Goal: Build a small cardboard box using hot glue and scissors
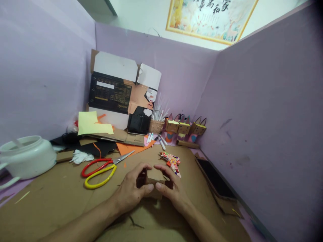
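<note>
A small brown cardboard box (154,174) is between my two hands, low in the middle of the head view. My left hand (135,185) grips its left side, thumb at the near edge and fingers curled around the far side. On the right side my right hand (171,184) grips it the same way. The thumbs nearly meet in front, and part of the box is hidden behind them. Left of my hands lie scissors (114,165) with one red and one yellow handle, blades spread a little. Just beyond my right hand is a patterned, colourful paper piece (172,162).
A white pot (32,158) stands at the left. Behind are a flattened printed box (109,92), yellow paper (88,124), a cup of markers (156,126) and cardboard animal figures (184,127). A black phone-like slab (217,178) lies along the right wall (264,101).
</note>
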`<state>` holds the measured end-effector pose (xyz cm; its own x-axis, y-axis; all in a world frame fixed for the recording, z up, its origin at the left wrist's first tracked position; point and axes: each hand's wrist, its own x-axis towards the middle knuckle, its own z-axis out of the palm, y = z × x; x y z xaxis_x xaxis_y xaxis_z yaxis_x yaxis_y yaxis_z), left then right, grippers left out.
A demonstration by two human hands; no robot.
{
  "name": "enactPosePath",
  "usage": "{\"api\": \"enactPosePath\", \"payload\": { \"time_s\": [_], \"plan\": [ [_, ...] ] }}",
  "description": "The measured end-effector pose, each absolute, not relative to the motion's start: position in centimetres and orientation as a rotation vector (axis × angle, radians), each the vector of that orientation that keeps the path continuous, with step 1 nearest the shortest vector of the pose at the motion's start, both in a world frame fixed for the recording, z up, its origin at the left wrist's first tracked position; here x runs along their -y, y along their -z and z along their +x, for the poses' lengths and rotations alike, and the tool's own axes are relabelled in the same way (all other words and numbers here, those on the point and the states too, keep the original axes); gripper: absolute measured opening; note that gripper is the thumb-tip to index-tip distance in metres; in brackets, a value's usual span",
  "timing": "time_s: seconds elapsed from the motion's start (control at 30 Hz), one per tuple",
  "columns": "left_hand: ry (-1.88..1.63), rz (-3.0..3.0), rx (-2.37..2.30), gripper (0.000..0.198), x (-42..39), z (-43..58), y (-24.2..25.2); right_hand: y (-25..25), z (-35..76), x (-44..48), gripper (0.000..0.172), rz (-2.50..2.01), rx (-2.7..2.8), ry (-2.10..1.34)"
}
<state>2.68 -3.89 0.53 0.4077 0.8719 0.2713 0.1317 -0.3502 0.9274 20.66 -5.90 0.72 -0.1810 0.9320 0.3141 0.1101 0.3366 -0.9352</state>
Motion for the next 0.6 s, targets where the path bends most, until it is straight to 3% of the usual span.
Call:
{"api": "enactPosePath", "payload": {
  "time_s": [0.6],
  "plan": [
    [-1.101,1.792,-0.880,0.023,4.3,3.3,-1.4,-0.1,20.2,5.8,0.043,-0.961,1.500,-1.040]
  ]
}}
